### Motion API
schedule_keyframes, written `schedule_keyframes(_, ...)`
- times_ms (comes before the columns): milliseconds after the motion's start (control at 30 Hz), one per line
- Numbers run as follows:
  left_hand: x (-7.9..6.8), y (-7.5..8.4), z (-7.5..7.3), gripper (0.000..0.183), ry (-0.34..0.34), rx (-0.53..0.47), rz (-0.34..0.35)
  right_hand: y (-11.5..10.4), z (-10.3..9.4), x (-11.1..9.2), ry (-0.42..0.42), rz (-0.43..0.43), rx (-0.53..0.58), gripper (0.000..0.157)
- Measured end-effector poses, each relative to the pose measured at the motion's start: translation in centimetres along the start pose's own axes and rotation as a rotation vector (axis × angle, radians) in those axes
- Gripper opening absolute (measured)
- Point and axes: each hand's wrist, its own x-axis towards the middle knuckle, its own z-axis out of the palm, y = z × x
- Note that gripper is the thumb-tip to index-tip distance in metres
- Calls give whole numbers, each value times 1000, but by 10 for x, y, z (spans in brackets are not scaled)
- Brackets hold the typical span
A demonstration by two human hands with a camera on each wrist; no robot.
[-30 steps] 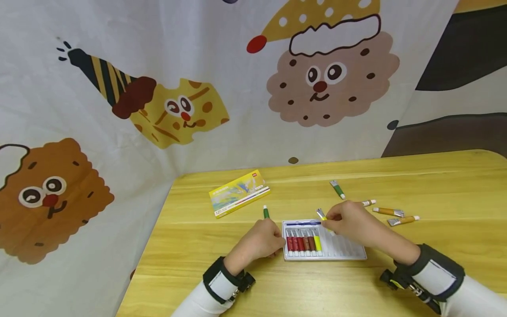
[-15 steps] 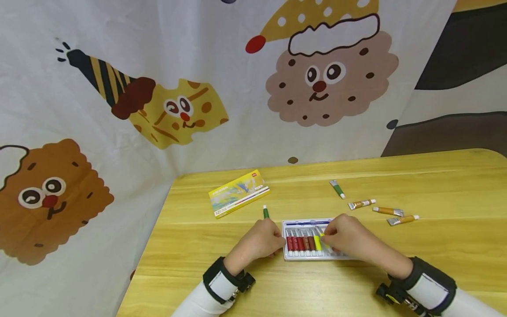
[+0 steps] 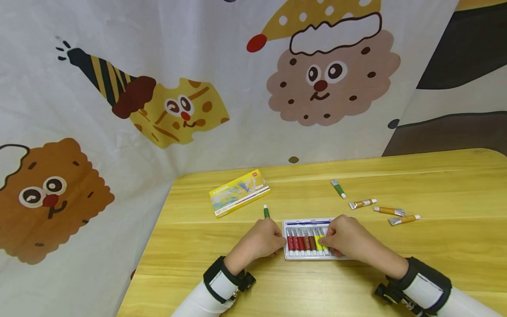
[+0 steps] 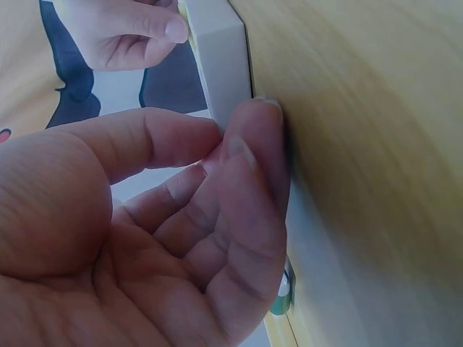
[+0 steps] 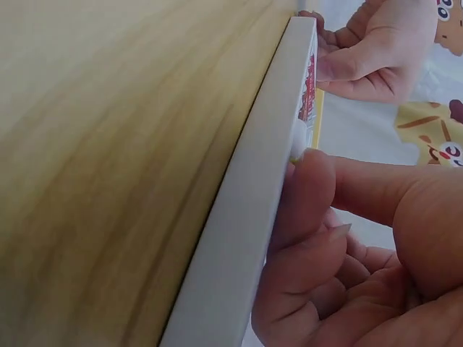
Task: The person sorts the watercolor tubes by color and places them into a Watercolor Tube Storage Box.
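A white plastic paint tray [image 3: 309, 259] lies on the table, holding a row of red, brown and yellow paint tubes and a blue brush at its top. At the tray's left side, my left hand [image 3: 259, 240] grips the edge between thumb and fingers; the left wrist view has these at the tray wall [image 4: 218, 61]. My right hand [image 3: 350, 237] is over the tray's right half, pinching the rightmost yellow paint tube [image 3: 326, 250], which lies in the row beside another yellow tube [image 3: 318, 243]. My right fingers cover the slots beyond.
Just beyond my left hand lies a green tube [image 3: 266, 211]. A yellow paint box [image 3: 240, 193] is farther back. To the right lie another green tube [image 3: 338, 189], a brown tube [image 3: 362, 204] and two ochre tubes, one [image 3: 389, 211] behind the other [image 3: 404, 219].
My right hand has brought the yellow tube down and left from above the tray into the row, laying it beside the other yellow one. My left hand has stayed at the tray's edge.
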Motion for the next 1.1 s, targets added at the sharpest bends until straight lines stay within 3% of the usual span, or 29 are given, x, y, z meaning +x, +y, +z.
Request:
schedule_keyframes(433,0,0,0,26,5,13,1,4,-5,-7,-44,-119,-73,25)
schedule_keyframes(767,-1,1,0,26,-10,1,-15,5,-2,-6,-51,-82,-54,26)
schedule_keyframes(1100,-1,2,-1,26,-14,2,2,5,-1,-5,-59,-99,-56,27)
